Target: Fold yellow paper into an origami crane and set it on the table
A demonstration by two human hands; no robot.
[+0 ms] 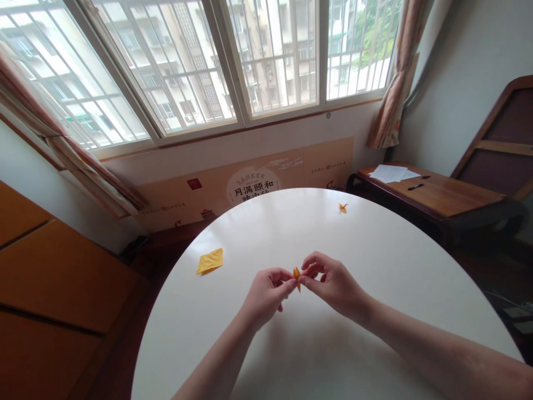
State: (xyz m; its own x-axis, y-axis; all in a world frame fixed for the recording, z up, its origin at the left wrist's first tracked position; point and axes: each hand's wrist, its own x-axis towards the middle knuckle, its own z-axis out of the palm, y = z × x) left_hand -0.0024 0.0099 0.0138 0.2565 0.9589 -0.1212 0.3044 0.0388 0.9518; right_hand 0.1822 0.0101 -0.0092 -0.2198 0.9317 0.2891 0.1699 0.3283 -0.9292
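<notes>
Between my two hands, just above the white round table (pixel 333 355), is a small folded piece of orange-yellow paper (pixel 296 273) with pointed ends at top and bottom. My left hand (pixel 268 294) pinches its left side between thumb and fingers. From the other side, my right hand (pixel 333 283) grips it with thumb and index finger, the other fingers curled. The fingertips cover part of the folds. A finished-looking folded paper crane (pixel 342 208) sits near the far edge, and a creased yellow paper sheet (pixel 210 261) lies to the left.
Beyond the table on the right, a low wooden table (pixel 453 191) carries white papers (pixel 391 173) and small dark objects. A printed beige board (pixel 195 200) leans below the barred window (pixel 275 61). Orange-brown cabinets (pixel 50 266) stand at the left.
</notes>
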